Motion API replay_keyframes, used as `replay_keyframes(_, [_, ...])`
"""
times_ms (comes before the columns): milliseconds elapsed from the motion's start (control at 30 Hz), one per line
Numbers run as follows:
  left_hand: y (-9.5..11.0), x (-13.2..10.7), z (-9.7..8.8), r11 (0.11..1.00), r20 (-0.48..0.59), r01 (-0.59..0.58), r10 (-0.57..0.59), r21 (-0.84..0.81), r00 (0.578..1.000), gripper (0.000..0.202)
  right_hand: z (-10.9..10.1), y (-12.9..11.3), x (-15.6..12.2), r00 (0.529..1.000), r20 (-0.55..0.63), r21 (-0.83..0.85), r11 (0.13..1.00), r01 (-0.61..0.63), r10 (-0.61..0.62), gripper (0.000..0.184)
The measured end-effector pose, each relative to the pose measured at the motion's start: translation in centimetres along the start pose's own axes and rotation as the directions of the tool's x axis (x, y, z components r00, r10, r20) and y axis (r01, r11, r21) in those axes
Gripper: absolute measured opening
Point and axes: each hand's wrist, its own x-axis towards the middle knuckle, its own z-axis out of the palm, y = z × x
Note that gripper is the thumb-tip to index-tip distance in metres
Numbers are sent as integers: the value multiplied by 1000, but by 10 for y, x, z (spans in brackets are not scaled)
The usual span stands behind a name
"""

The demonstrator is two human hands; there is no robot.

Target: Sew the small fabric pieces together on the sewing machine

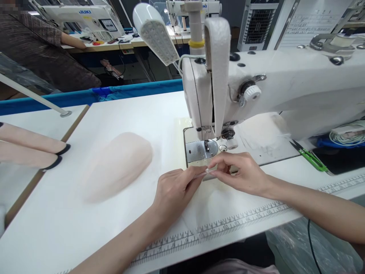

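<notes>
Right before the presser foot (207, 147), on the near side of the needle plate (196, 151), we've got left hand (173, 190) and right hand (242, 173) meeting, each grip pinched narrow on one small sheer piece (207, 171), held at both ends, we'd judge, to keep it flat and taut over the bench (137, 114). Fingers (196, 176) cover most of it, so its shape escapes us, and the pale fabric (116, 165) to the left is blurred.

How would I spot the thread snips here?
Start at the white sewing machine. Under its long arm, at the far right, the snips lie on the table. They alone are bright green, with black blades.
</notes>
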Motion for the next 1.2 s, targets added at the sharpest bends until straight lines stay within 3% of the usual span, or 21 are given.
replay_keyframes(600, [1,2,-1,992,-25,-105,107,76,994,16,0,6,-3,991,92,-33,995,98,-95,18])
replay_keyframes(833, [4,1,-4,999,4,-20,20,44,1000,15,1,6,-2,989,67,-103,985,135,-129,13])
replay_keyframes(933, [6,0,-3,999,15,18,-18,29,1000,14,0,8,-2,977,7,-166,963,212,-214,13])
replay_keyframes(1000, [7,1,-2,998,44,56,-56,-8,997,13,-2,9,-3,930,-15,-327,880,344,-368,14])
replay_keyframes(1033, [8,1,-2,997,69,69,-67,-31,995,13,-3,9,-4,884,7,-427,799,425,-467,15])
replay_keyframes(1100, [9,2,-2,996,99,53,-47,-66,994,16,-6,6,-4,764,117,-582,579,571,-635,20])
replay_keyframes(1200, [9,2,-2,995,62,-63,67,-74,996,19,-11,1,-4,612,258,-665,322,673,-747,23])
